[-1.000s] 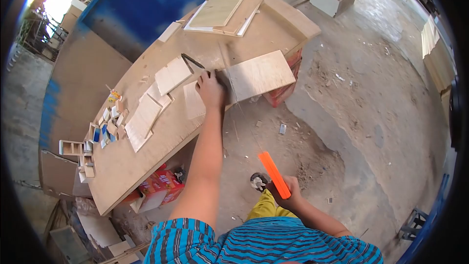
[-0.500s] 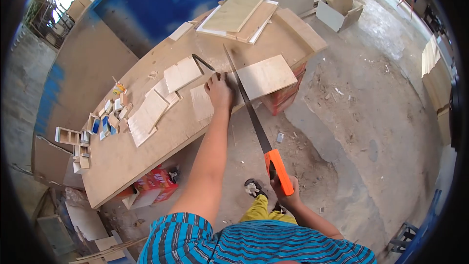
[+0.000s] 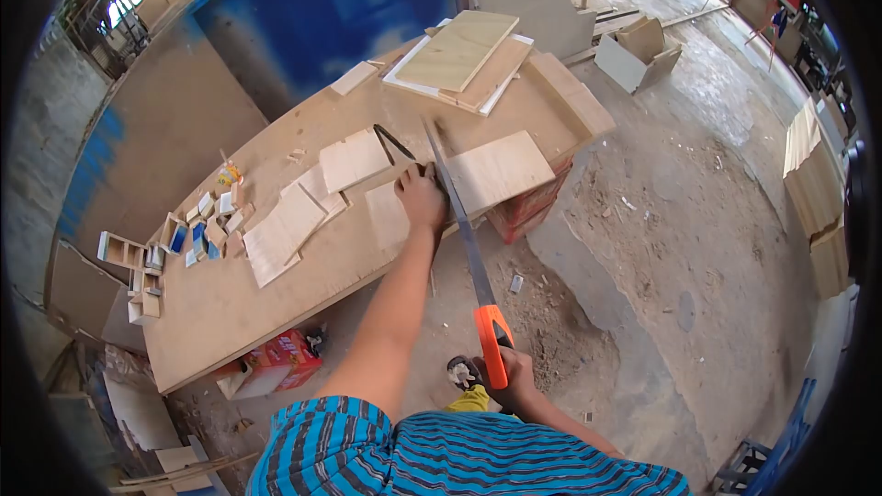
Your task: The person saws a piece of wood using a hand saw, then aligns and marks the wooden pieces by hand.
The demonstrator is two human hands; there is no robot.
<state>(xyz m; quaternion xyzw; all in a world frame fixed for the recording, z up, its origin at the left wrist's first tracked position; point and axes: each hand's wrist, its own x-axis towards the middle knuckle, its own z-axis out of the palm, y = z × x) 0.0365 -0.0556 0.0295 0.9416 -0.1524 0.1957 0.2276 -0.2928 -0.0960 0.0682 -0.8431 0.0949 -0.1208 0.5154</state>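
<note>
My right hand point(image 3: 514, 381) is closed round the orange handle of a handsaw point(image 3: 469, 237). The blade points away from me and lies across a pale plywood board point(image 3: 503, 167), whose right part reaches past the table edge. Just left of the blade, my left hand point(image 3: 423, 197) presses on this board with bent fingers. A bent black strip point(image 3: 393, 141) runs up to its fingertips; how it meets the hand is hidden. Close by on the left lies another plywood piece point(image 3: 354, 158).
The wooden worktable point(image 3: 239, 321) rests on red boxes point(image 3: 292, 358). It carries stacked panels point(image 3: 459, 50), loose thin sheets point(image 3: 283, 230) and several small offcuts point(image 3: 211, 225). A blue-painted panel point(image 3: 331, 18) stands behind. Debris lies on the concrete floor point(image 3: 634, 285).
My right hand and the saw handle have come back toward my body and slightly left, drawing the blade along. My left hand stays at the same place on the board; the view has shifted a little.
</note>
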